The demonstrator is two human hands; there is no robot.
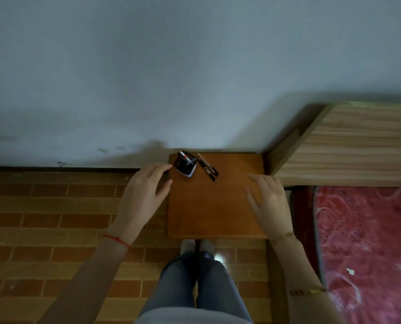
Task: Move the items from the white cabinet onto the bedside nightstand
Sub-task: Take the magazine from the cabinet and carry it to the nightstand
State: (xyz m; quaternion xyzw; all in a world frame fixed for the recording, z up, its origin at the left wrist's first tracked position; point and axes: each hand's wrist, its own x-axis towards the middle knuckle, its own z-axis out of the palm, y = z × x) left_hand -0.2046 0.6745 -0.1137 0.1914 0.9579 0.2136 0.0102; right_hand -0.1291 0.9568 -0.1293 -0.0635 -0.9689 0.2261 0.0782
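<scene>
The brown wooden nightstand (209,206) stands against the wall between brick-patterned floor and the bed. At its back left corner sits a small black pen holder (186,165) with a pen in it. Beside it lie two dark pens (208,168), side by side and slanted. My left hand (143,195) hovers at the nightstand's left edge, fingers relaxed and empty, just short of the holder. My right hand (268,202) is over the right side of the top, fingers straight, holding nothing. The white cabinet is out of view.
A wooden headboard (349,146) rises at the right, with a red patterned bedspread (368,242) below it. A pale wall (171,66) fills the upper view. My legs and feet (196,272) stand right at the nightstand's front edge.
</scene>
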